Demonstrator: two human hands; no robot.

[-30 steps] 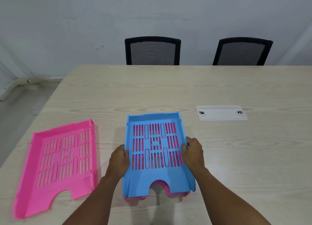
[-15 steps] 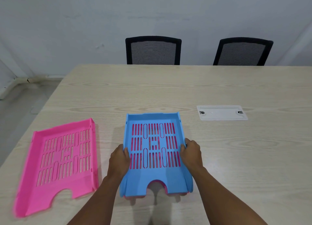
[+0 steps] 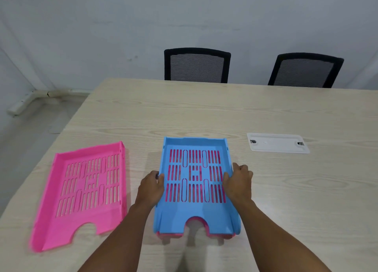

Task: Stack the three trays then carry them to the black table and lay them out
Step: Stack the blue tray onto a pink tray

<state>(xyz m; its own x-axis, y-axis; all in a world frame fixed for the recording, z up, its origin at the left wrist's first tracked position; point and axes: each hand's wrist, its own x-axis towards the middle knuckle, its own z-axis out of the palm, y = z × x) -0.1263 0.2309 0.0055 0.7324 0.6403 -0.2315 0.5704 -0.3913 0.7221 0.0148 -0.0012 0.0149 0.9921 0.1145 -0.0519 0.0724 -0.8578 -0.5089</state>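
Observation:
A blue slotted tray (image 3: 195,216) sits nested on a darker pink tray (image 3: 173,234) in front of me; that lower tray shows only through the slots and along the near edge. My left hand (image 3: 151,185) grips the blue tray's left wall and my right hand (image 3: 239,181) grips its right wall. A second, lighter pink tray (image 3: 81,216) lies flat on the wooden table (image 3: 184,112) to the left, apart from the stack.
A white rectangular cover plate (image 3: 277,143) is set into the table at the right. Two black mesh chairs (image 3: 197,66) (image 3: 305,70) stand at the far edge against a pale wall. The table's left edge drops to the floor (image 3: 30,132).
The blue tray has settled squarely over the pink tray beneath it, its near end shifting slightly left. Both hands stay on its sides. The left pink tray has not moved.

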